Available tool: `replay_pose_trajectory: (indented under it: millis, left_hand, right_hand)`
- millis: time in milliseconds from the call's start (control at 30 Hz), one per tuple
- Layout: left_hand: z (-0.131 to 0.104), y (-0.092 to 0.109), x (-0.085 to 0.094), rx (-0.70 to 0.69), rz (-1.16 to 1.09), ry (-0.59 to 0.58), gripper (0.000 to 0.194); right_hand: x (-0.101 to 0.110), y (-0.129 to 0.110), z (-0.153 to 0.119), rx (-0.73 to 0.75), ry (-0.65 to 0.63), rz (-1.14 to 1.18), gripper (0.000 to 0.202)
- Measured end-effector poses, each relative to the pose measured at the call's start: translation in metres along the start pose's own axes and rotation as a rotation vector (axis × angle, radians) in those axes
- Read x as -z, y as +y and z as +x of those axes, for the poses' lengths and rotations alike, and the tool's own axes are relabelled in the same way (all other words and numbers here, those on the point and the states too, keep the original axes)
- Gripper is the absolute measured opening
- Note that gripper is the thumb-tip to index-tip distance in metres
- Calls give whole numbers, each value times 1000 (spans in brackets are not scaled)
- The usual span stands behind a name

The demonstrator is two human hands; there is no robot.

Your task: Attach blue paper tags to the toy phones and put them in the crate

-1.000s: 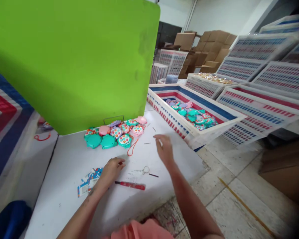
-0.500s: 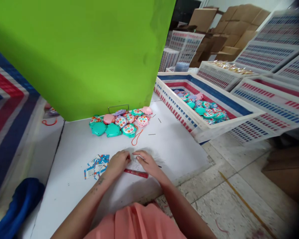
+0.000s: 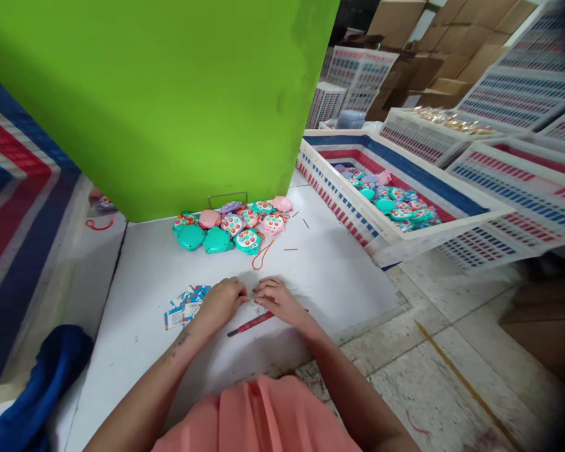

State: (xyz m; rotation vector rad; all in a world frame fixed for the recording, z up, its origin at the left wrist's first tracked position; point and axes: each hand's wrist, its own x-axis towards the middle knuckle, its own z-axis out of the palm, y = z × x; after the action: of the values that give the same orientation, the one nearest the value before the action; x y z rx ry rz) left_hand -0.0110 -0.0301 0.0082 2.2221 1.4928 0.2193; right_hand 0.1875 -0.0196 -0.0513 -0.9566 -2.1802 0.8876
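Over the white tabletop [image 3: 329, 289], my left hand [image 3: 225, 299] has its fingers curled together at the tips; whatever they pinch is too small or hidden to name. Just to its right, my right hand [image 3: 279, 300] rests low with its fingers stretched toward the left one, a small gap between them. A slim red stick-like tool [image 3: 252, 323] with a dark left end lies on the table below both hands, partly under the right one. Beside my left wrist is a loose pile of blue-and-white printed cards [image 3: 179, 314].
Turtle-like and other animal-shaped toys [image 3: 218, 240] with coloured buttons are heaped before a green panel [image 3: 169, 107]. An orange cord loop [image 3: 262, 256] trails from them. At right stands a white crate [image 3: 390, 251] holding more toys. Blue cloth [image 3: 42, 383] lies at lower left.
The red tool has turned, its right end now higher and its dark left end showing. My right hand's thumb and fingers have come down flatter. The view has shifted slightly.
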Motion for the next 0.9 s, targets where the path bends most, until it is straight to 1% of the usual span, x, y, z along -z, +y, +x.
replay_pose_trajectory:
  millis: [67,133,200,267,333,400,467,533,600,700,800,900]
  left_hand:
    - [-3,-8,16,15,13,57,14]
    - [-10,-16,31,37,-4,93,14]
    - [-21,-23,41,36,-77,84,15]
    - [-34,-27,46,21,-177,48,16]
    - [-47,-31,44,22,-265,7,18]
    - [-58,-37,36,66,-304,-8,18]
    - [-65,-44,24,159,-246,9,19]
    - [-69,-54,9,274,-96,52,24]
    - [-70,-61,-4,353,28,81,27]
    - [-70,-67,-17,387,58,86,26]
    - [-71,-67,-19,389,9,81,20]
    - [-72,-65,-18,418,-113,107,16]
  right_hand:
    - [1,4,1,-6,20,30,10]
    - [2,4,1,-43,69,108,12]
    - [5,-1,3,-114,131,232,12]
    - [6,-10,8,-197,208,407,11]
    - [4,-23,14,-254,286,641,12]
    - [0,-38,22,-274,318,915,17]
    - [-6,-52,29,-276,289,1139,23]
    - [-11,-61,34,-278,254,1245,25]
    - [-15,-65,37,-279,250,1258,25]
    - [-19,-63,37,-281,232,1226,21]
    - [-21,-60,34,-275,163,1125,20]
    - [-24,-62,31,-227,76,922,20]
